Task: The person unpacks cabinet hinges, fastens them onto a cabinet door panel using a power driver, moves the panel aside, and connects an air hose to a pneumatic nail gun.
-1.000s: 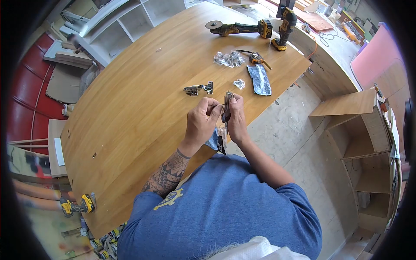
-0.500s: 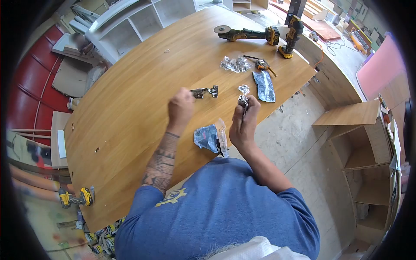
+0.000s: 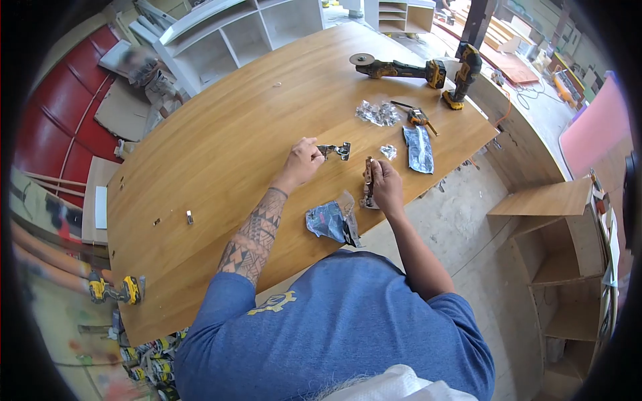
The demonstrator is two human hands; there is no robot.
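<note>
My left hand (image 3: pixel 304 160) is over the wooden panel with its fingers curled at the near end of a metal cabinet hinge (image 3: pixel 342 151). That hinge lies on the panel, its left end partly hidden by the fingertips. In my right hand (image 3: pixel 388 187) a second cabinet hinge (image 3: pixel 368 184) is held upright between thumb and fingers, close to the panel's front edge. An opened foil-and-clear packet (image 3: pixel 326 219) lies between my forearms. Beyond the right hand are a small clear bag (image 3: pixel 388 152) and a flat blue-grey packet (image 3: pixel 418 148). A small metal piece (image 3: pixel 190 217) rests toward the left.
A pile of bagged hardware (image 3: pixel 378 113), a tape measure (image 3: pixel 417 117), an angle grinder (image 3: pixel 401 69) and a cordless tool (image 3: pixel 461 77) stand farther back. A yellow drill (image 3: pixel 115 289) is at the left edge. Shelving units (image 3: pixel 565 250) stand right; a person (image 3: pixel 154 83) is at far left.
My left hand has moved slightly right, to the end of the hinge on the panel. My right hand has turned and lowered its hinge. A small metal piece now shows at left.
</note>
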